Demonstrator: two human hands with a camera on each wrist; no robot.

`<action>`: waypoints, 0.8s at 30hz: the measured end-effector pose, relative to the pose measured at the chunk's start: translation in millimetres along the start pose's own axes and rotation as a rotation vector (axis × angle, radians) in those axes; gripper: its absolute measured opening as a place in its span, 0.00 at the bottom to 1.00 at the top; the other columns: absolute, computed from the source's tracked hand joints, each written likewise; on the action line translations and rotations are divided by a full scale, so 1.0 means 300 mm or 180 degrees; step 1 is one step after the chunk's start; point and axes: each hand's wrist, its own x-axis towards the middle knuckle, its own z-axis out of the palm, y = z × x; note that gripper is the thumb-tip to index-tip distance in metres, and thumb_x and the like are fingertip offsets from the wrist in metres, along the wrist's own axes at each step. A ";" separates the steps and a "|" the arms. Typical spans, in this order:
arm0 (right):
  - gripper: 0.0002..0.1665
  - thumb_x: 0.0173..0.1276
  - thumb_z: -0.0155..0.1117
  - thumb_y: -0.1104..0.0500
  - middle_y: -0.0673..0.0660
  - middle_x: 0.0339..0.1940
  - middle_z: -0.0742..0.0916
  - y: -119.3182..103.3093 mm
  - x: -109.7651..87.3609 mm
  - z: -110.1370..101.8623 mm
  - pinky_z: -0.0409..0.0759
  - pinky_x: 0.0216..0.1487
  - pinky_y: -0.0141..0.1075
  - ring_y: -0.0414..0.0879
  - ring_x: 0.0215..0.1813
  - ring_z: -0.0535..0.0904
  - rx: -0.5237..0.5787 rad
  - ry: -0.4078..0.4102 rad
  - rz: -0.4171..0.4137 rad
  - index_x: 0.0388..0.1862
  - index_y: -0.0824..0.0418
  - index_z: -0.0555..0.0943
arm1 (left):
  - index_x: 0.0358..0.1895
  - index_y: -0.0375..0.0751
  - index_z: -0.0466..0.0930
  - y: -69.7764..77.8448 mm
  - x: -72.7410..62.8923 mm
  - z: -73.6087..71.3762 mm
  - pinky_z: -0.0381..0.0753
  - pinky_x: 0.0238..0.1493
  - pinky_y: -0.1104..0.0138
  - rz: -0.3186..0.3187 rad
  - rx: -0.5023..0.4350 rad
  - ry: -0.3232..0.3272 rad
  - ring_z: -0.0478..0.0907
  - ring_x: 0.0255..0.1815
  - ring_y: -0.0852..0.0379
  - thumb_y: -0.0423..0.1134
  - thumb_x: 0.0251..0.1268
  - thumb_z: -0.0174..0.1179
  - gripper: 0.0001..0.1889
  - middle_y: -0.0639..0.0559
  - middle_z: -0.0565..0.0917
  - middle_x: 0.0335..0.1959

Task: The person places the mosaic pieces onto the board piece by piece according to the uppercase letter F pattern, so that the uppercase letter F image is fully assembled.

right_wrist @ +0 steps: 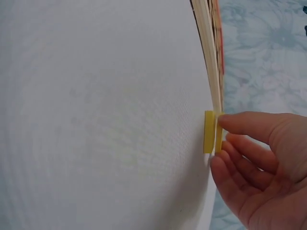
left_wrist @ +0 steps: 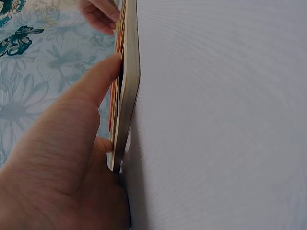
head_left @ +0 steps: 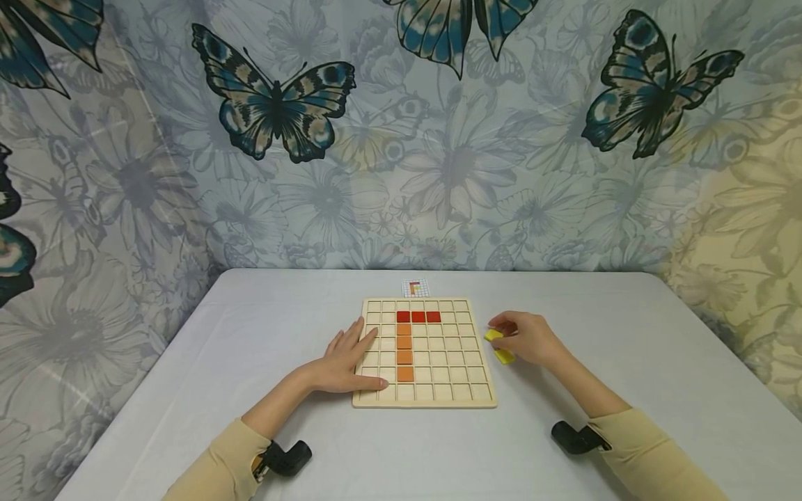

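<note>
A square wooden grid board (head_left: 432, 404) lies on the table in the head view. Three red tiles (head_left: 418, 317) form a row near its top, and several orange tiles (head_left: 404, 342) run down in a column below the leftmost red one. My left hand (head_left: 338, 367) rests with spread fingers on the board's left side, the thumb near the lower left. Just right of the board, my right hand (head_left: 528, 338) pinches a yellow tile (right_wrist: 218, 136) between thumb and fingers. Close by it, another yellow tile (head_left: 504, 356) lies on the table.
A small printed card (head_left: 415, 288) with a coloured grid pattern lies behind the board. The white-covered table (head_left: 263, 306) meets a butterfly-patterned wall cloth (head_left: 451, 209) at the back. A black wrist camera (head_left: 289, 458) is fixed to each sleeve.
</note>
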 end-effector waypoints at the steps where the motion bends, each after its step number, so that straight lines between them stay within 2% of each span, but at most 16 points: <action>1: 0.18 0.59 0.73 0.63 0.56 0.37 0.85 -0.002 0.000 0.001 0.79 0.42 0.41 0.50 0.42 0.79 0.0023 0.0001 0.0007 0.48 0.67 0.83 | 0.79 0.38 0.42 0.000 0.000 0.000 0.29 0.73 0.47 0.0001 0.0002 0.0003 0.28 0.78 0.42 0.63 0.60 0.61 0.54 0.35 0.31 0.78; 9: 0.18 0.58 0.74 0.61 0.54 0.36 0.85 -0.028 0.011 0.015 0.78 0.41 0.38 0.48 0.42 0.79 0.0173 -0.0063 -0.0001 0.48 0.65 0.84 | 0.79 0.40 0.41 -0.003 -0.002 -0.001 0.28 0.73 0.48 -0.0024 0.0064 -0.0022 0.27 0.78 0.44 0.65 0.60 0.60 0.54 0.37 0.30 0.78; 17: 0.18 0.57 0.75 0.60 0.51 0.34 0.84 -0.067 0.023 0.037 0.78 0.42 0.39 0.46 0.41 0.80 0.0256 -0.0144 -0.0161 0.46 0.65 0.84 | 0.79 0.40 0.41 0.000 -0.004 -0.003 0.28 0.73 0.48 -0.0019 0.0050 -0.0030 0.27 0.78 0.43 0.64 0.60 0.60 0.54 0.37 0.30 0.78; 24: 0.16 0.58 0.73 0.64 0.52 0.34 0.85 -0.098 0.026 0.064 0.78 0.39 0.36 0.45 0.39 0.80 0.0385 -0.0225 -0.0256 0.46 0.65 0.84 | 0.79 0.39 0.41 0.000 0.001 -0.002 0.28 0.73 0.47 -0.0028 0.0026 -0.0022 0.27 0.78 0.43 0.64 0.60 0.61 0.54 0.36 0.31 0.78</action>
